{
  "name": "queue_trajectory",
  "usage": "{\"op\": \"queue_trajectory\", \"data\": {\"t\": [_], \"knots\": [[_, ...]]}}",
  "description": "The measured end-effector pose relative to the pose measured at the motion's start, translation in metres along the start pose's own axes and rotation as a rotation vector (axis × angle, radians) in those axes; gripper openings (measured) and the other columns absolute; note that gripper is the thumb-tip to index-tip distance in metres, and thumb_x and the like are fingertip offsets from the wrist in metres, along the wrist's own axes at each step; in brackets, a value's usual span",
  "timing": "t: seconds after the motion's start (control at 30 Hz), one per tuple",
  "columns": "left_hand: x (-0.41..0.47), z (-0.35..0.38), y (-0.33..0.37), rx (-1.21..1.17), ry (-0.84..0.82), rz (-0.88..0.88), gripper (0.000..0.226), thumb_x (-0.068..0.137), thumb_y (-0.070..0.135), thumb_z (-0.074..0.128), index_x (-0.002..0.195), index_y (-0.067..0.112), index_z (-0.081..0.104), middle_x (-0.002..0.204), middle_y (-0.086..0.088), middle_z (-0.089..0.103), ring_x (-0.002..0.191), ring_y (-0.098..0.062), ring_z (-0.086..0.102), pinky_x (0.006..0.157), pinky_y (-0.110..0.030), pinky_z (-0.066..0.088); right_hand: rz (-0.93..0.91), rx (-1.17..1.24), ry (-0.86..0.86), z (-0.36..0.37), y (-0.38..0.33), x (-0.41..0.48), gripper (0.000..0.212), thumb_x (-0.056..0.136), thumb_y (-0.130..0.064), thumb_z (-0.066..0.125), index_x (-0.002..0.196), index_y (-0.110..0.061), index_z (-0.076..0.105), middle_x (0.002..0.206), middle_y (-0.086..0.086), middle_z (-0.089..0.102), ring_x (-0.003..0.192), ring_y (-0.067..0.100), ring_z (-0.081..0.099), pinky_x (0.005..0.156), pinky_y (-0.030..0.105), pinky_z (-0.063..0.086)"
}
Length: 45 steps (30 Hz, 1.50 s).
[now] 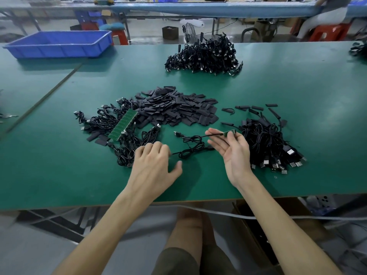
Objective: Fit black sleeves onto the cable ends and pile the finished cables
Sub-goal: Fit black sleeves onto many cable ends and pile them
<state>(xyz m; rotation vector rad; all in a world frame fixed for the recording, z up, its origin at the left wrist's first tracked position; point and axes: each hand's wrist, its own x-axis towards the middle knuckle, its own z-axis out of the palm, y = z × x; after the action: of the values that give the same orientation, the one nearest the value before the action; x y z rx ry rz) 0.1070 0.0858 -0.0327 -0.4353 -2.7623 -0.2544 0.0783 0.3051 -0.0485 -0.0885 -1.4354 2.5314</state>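
You sit at the near edge of a table (278,86). At its centre lies a heap of sleeves (174,110). Touching the heap's left side is a tangle of cables (111,124), with a row of circuit boards (124,125) lying on it. A few loose sleeves (256,108) lie right of the heap. Before those, a pile of cables (266,141) sits just beside your right hand (232,149). Between your 2 hands lies 1 single cable (191,144), with its end across your right fingertips. Your left hand (155,161) hovers at the tangle's near edge. Behind the heap, well apart, sits a far pile of cables (204,54). A tray (59,44) stands at the far left corner.
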Motion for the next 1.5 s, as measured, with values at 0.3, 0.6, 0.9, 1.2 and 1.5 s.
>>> {"op": "queue_trajectory", "data": {"t": [0.3, 0.6, 0.9, 1.2, 1.5], "knots": [[0.023, 0.02, 0.023, -0.078, -0.106, 0.257, 0.036, 0.104, 0.031, 0.053, 0.137, 0.018, 0.058, 0.127, -0.002, 0.054, 0.115, -0.022, 0.054, 0.094, -0.036, 0.047, -0.003, -0.235, 0.08, -0.004, 0.005, 0.001, 0.02, 0.113, -0.02, 0.04, 0.101, -0.01, 0.051, 0.074, 0.0, 0.065, 0.065, 0.015, 0.058, 0.062, 0.028, 0.044], [0.02, 0.013, -0.008, 0.027, -0.111, -0.189, 0.02, 0.093, 0.003, 0.066, 0.109, 0.01, 0.055, 0.109, -0.006, 0.05, 0.08, -0.023, 0.056, 0.057, -0.031, 0.041, -0.003, -0.354, 0.042, -0.005, 0.006, 0.002, 0.02, 0.107, -0.024, 0.055, 0.098, -0.01, 0.065, 0.067, -0.006, 0.057, 0.062, 0.007, 0.047, 0.058, 0.019, 0.04], [0.076, 0.0, -0.004, -0.22, -0.101, -0.167, 0.021, 0.104, 0.009, 0.048, 0.121, 0.005, 0.06, 0.118, -0.011, 0.053, 0.096, -0.03, 0.059, 0.086, -0.047, 0.052, 0.001, -0.418, 0.019, -0.007, 0.01, 0.004, 0.023, 0.106, -0.008, 0.045, 0.099, 0.0, 0.065, 0.062, -0.016, 0.056, 0.055, 0.006, 0.037, 0.053, 0.018, 0.032], [0.15, 0.041, -0.017, -0.076, -0.27, 0.122, 0.032, 0.1, 0.016, 0.061, 0.131, 0.008, 0.059, 0.132, -0.01, 0.056, 0.124, -0.03, 0.05, 0.102, -0.046, 0.046, -0.025, -0.44, -0.088, -0.005, 0.013, 0.003, 0.016, 0.104, -0.02, 0.062, 0.117, -0.012, 0.066, 0.072, 0.002, 0.07, 0.062, 0.013, 0.058, 0.06, 0.023, 0.05], [0.162, 0.065, -0.014, -0.046, -0.171, 0.117, 0.017, 0.098, 0.029, 0.065, 0.111, 0.018, 0.063, 0.115, -0.004, 0.055, 0.115, -0.027, 0.045, 0.097, -0.041, 0.026, -0.045, -0.459, -0.108, -0.007, 0.013, 0.004, 0.022, 0.1, -0.026, 0.067, 0.096, -0.004, 0.066, 0.069, 0.002, 0.067, 0.06, 0.012, 0.053, 0.061, 0.021, 0.047]]}}
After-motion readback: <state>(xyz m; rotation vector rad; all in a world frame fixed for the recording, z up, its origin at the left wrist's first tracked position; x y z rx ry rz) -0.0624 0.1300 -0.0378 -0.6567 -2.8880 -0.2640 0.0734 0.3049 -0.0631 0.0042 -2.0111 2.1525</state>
